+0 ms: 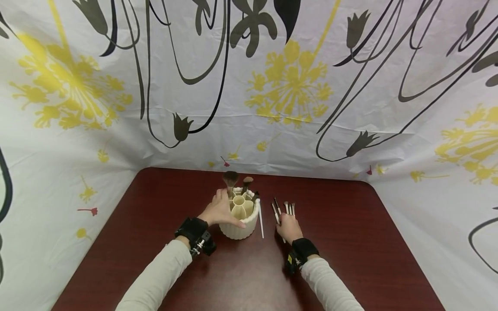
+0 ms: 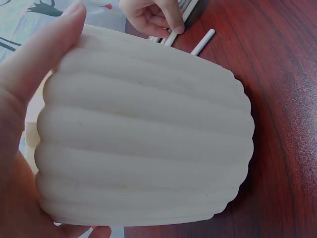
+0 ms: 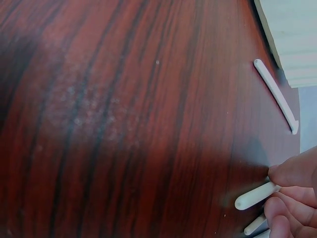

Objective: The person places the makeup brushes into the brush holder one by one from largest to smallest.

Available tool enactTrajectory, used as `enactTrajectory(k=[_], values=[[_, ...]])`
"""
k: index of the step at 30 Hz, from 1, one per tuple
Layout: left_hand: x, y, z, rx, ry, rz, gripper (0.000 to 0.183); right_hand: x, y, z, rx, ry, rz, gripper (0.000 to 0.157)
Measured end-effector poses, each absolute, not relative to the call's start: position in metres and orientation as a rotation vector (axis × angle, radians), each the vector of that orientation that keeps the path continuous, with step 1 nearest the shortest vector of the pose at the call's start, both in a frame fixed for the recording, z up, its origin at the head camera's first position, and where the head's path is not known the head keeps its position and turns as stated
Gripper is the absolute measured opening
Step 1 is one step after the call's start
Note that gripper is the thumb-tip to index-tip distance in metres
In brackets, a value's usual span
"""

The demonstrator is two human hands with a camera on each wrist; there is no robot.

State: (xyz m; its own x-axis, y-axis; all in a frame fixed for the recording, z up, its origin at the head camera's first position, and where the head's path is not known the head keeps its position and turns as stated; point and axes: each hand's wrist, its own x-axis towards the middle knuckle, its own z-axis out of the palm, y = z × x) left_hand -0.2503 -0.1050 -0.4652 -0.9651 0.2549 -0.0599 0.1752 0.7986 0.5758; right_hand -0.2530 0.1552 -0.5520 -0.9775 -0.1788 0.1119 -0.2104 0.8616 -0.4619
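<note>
My left hand point(image 1: 221, 211) grips a cream, ribbed brush holder point(image 1: 238, 232) with several petal-shaped compartments. A large fluffy makeup brush point(image 1: 230, 178) and a smaller brush point(image 1: 247, 182) stand in its far compartments, bristles up. In the left wrist view, the holder's scalloped wall fills most of the frame, with the thumb at its rim. To the right, my right hand point(image 1: 289, 227) is low over several makeup brushes point(image 1: 289, 208) lying on the table. Its thumb and fingers pinch the pale handle of one makeup brush point(image 3: 255, 196); the fingers partly hide that handle.
A thin white stick point(image 1: 261, 220) lies on the table between the holder and my right hand. The dark red wooden table point(image 1: 186, 185) meets a white patterned cloth point(image 1: 218, 142) at its back and sides.
</note>
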Motion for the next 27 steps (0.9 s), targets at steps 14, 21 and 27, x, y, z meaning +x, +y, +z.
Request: enactTrajectory(k=[14, 21, 27], values=[[-0.253, -0.113, -0.466, 0.424, 2.738, 0.963, 0.133, -0.255, 0.156, -0.551, 0.325, -2.937, 0.759, 0.009], [-0.254, -0.117, -0.468, 0.450, 2.747, 1.003, 0.134, -0.259, 0.163, -0.549, 0.294, -2.896, 0.764, 0.015], [-0.254, -0.118, -0.470, 0.464, 2.741, 1.047, 0.131, -0.262, 0.174, -0.552, 0.273, -2.880, 0.767, 0.011]])
